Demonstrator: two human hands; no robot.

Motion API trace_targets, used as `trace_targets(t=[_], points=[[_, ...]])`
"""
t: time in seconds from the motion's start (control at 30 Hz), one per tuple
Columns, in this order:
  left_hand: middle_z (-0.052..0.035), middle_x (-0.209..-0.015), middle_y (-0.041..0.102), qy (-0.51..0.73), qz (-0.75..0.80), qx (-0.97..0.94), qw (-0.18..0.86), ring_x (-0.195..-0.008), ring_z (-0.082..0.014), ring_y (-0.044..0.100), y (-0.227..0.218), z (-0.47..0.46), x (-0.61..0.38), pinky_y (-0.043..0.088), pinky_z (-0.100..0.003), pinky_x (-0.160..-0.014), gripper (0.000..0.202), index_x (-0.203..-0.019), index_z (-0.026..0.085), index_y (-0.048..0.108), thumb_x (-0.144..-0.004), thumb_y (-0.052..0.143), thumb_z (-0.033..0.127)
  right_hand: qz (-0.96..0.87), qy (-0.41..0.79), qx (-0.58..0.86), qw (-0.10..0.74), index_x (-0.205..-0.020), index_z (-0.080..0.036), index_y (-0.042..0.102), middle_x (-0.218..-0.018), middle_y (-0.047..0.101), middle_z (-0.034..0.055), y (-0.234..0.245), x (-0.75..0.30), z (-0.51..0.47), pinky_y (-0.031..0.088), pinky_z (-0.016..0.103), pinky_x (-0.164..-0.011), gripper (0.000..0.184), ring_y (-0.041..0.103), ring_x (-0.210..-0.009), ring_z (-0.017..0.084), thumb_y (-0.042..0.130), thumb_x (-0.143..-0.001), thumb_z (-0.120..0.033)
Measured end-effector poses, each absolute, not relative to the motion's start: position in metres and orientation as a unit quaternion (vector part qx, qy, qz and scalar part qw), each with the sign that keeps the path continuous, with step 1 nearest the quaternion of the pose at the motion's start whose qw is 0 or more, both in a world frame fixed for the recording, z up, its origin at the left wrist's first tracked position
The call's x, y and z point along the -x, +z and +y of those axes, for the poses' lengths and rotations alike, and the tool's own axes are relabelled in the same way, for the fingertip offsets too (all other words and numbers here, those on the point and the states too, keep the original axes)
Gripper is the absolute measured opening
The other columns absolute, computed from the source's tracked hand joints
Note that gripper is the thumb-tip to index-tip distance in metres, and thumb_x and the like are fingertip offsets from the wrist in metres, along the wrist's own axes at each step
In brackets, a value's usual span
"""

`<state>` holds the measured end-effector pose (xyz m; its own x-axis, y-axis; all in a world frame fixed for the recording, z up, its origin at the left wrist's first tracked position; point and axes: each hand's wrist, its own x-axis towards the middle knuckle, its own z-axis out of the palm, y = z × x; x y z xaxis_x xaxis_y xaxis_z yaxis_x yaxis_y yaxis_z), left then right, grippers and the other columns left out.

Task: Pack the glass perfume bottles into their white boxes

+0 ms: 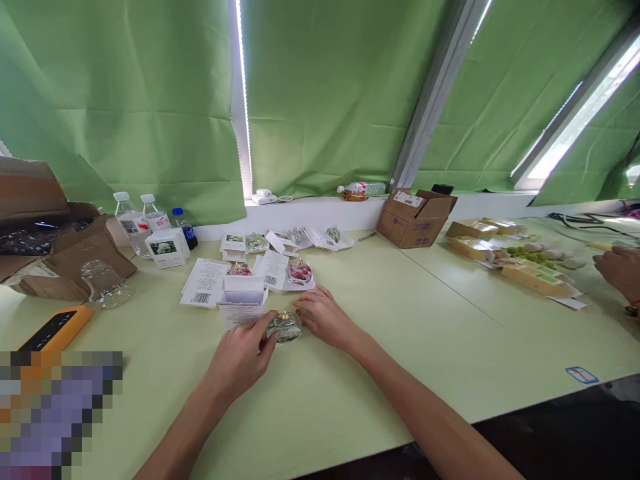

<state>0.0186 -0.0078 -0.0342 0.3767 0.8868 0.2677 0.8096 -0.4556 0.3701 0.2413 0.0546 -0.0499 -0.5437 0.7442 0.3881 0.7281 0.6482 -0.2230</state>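
Observation:
A small clear glass bottle (285, 329) with a gold-coloured neck stands upright on the table in front of me. My left hand (244, 353) has thumb and forefinger on its left side. From the right, my right hand (327, 319) lays bent fingertips against the bottle's edge; its thumb is hidden. Just behind my left hand is an open white carton (244, 293), a printed flap facing me. Beyond my right hand, a similar bottle with red contents (299, 272) rests on white printed card.
Several more bottles and white cartons, including a boxed one (167, 248), line the back. A brown cardboard box (415, 217) stands at back right, an open carton (45, 247) at left. Another person's hand (620, 270) is at far right near yellow boxes (537, 281).

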Motion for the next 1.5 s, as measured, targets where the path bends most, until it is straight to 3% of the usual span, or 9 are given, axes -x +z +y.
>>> trace_targets(t=[0.2, 0.4, 0.5, 0.6, 0.7, 1.1, 1.5], points=[[0.0021, -0.081, 0.070, 0.218, 0.516, -0.824, 0.089, -0.059, -0.0151, 0.060, -0.034, -0.008, -0.020, 0.030, -0.025, -0.052, 0.035, -0.128, 0.028, 0.046, -0.094, 0.038, 0.033, -0.879, 0.022, 0.420, 0.227, -0.086, -0.021, 0.070, -0.098, 0.067, 0.0061, -0.051, -0.243, 0.056, 0.027, 0.043, -0.105, 0.010, 0.058, -0.104, 0.022, 0.063, -0.081, -0.015], [0.0011, -0.081, 0.070, 0.220, 0.518, -0.822, 0.088, -0.060, -0.0153, 0.060, -0.036, -0.007, -0.020, 0.032, -0.025, -0.053, 0.035, -0.128, 0.027, 0.046, -0.095, 0.038, 0.034, -0.872, 0.033, 0.423, 0.243, -0.081, -0.020, 0.069, -0.095, 0.068, 0.0054, -0.048, -0.242, 0.055, 0.027, 0.043, -0.106, 0.008, 0.059, -0.102, 0.022, 0.063, -0.080, -0.014], [0.0008, -0.081, 0.071, 0.219, 0.519, -0.822, 0.086, -0.060, -0.0154, 0.061, -0.037, -0.006, -0.021, 0.032, -0.025, -0.053, 0.036, -0.128, 0.026, 0.046, -0.095, 0.037, 0.035, -0.862, 0.043, 0.431, 0.262, -0.083, -0.019, 0.067, -0.089, 0.069, 0.0052, -0.042, -0.241, 0.052, 0.034, 0.041, -0.101, 0.009, 0.061, -0.095, 0.021, 0.060, -0.081, -0.015], [0.0013, -0.082, 0.071, 0.217, 0.521, -0.822, 0.084, -0.061, -0.0153, 0.061, -0.037, -0.006, -0.022, 0.032, -0.025, -0.053, 0.035, -0.129, 0.027, 0.045, -0.095, 0.037, 0.034, -0.848, 0.058, 0.444, 0.284, -0.087, -0.017, 0.066, -0.087, 0.069, 0.0061, -0.037, -0.241, 0.050, 0.045, 0.034, -0.085, 0.010, 0.063, -0.088, 0.021, 0.058, -0.081, -0.017], [0.0008, -0.083, 0.071, 0.215, 0.522, -0.822, 0.079, -0.061, -0.0157, 0.062, -0.038, -0.006, -0.022, 0.032, -0.025, -0.052, 0.036, -0.130, 0.027, 0.045, -0.095, 0.037, 0.034, -0.839, 0.077, 0.445, 0.303, -0.089, -0.018, 0.065, -0.088, 0.070, 0.0039, -0.034, -0.242, 0.048, 0.047, 0.029, -0.075, 0.013, 0.064, -0.081, 0.018, 0.056, -0.082, -0.016], [-0.0009, -0.081, 0.072, 0.215, 0.521, -0.823, 0.076, -0.061, -0.0157, 0.063, -0.036, -0.007, -0.023, 0.034, -0.024, -0.052, 0.037, -0.130, 0.025, 0.046, -0.095, 0.035, 0.033, -0.824, 0.134, 0.387, 0.391, -0.093, -0.020, 0.067, -0.086, 0.070, 0.0036, -0.024, -0.239, 0.042, 0.048, 0.028, -0.074, 0.014, 0.063, -0.079, 0.016, 0.056, -0.084, -0.018], [-0.0007, -0.085, 0.072, 0.216, 0.517, -0.825, 0.072, -0.060, -0.0154, 0.063, -0.039, -0.006, -0.022, 0.035, -0.024, -0.053, 0.038, -0.131, 0.025, 0.044, -0.096, 0.035, 0.034, -0.808, 0.202, 0.371, 0.410, -0.100, -0.021, 0.071, -0.093, 0.070, 0.0051, -0.014, -0.235, 0.034, 0.051, 0.028, -0.074, 0.019, 0.065, -0.085, 0.017, 0.061, -0.084, -0.022]])
